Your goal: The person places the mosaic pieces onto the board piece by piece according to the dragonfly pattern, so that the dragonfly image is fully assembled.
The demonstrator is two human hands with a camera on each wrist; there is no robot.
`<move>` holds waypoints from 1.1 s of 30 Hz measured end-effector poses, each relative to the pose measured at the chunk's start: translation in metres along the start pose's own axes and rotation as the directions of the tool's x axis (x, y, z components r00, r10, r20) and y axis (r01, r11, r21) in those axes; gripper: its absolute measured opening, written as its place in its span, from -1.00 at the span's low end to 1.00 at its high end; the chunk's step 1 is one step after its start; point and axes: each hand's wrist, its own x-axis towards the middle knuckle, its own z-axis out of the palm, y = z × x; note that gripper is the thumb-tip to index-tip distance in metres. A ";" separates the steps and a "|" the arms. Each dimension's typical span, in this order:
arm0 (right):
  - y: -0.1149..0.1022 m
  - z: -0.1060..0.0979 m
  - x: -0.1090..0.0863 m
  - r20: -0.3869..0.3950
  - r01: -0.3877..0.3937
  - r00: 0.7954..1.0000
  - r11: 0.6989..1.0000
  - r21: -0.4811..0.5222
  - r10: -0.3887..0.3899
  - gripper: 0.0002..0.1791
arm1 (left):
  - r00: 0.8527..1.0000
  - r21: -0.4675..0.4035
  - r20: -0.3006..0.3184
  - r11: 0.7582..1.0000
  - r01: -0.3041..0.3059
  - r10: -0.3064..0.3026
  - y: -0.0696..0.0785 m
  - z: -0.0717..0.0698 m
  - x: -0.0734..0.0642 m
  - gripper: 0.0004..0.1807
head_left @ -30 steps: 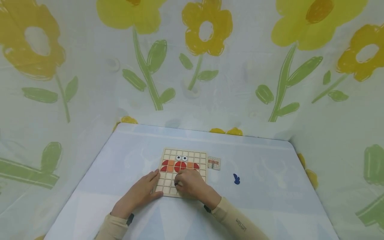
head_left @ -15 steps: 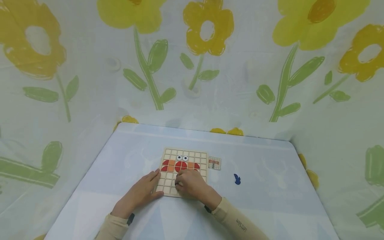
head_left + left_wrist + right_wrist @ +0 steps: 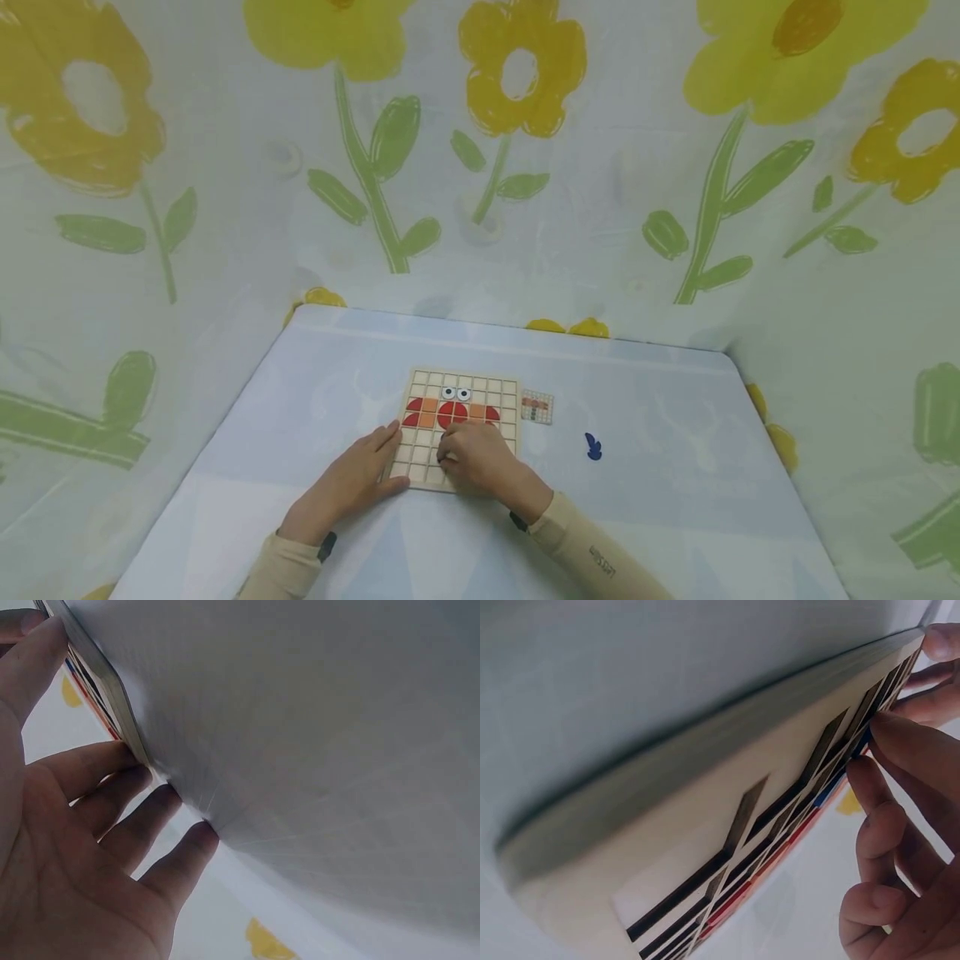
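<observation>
A wooden grid board [image 3: 420, 457] lies on the table. Red and orange pieces and two eye pieces [image 3: 456, 393] fill some of its squares. My left hand [image 3: 356, 477] rests at the board's left side, fingers stretched along that edge and thumb at the near edge. In the left wrist view the fingertips touch the board's side [image 3: 112, 686]. Over the board's lower middle is my right hand [image 3: 483, 460], fingers bent down to the squares. The right wrist view shows its thumb and a finger on either side of a blue piece [image 3: 863, 742], pinching it at the grid; the hand hides several squares.
A small printed card [image 3: 537, 407] with a grid picture lies just right of the board. Farther right are loose dark blue pieces [image 3: 592, 447] on the pale tabletop [image 3: 660, 467]. Flower-printed cloth [image 3: 570, 208] rises behind and beside the table.
The dark piece visible at my right fingertips a second ago is now hidden from the head view. Both hands and the board stay almost in place.
</observation>
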 end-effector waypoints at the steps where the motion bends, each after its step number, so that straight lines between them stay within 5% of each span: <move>1: 0.000 0.000 0.000 -0.001 0.000 1.000 1.000 0.002 0.000 -0.90 | 1.000 0.002 -0.001 1.000 0.001 -0.001 0.000 0.000 0.000 -0.06; 21: 0.002 -0.003 -0.004 -0.048 0.037 0.998 0.999 0.008 -0.037 -0.92 | 1.000 0.010 -0.017 1.000 -0.009 0.009 -0.002 0.003 0.000 -0.07; 33: 0.021 -0.024 -0.034 -0.123 -0.085 0.988 0.992 0.098 0.097 -0.81 | 1.000 0.010 -0.003 1.000 0.007 -0.007 0.002 0.000 -0.001 -0.07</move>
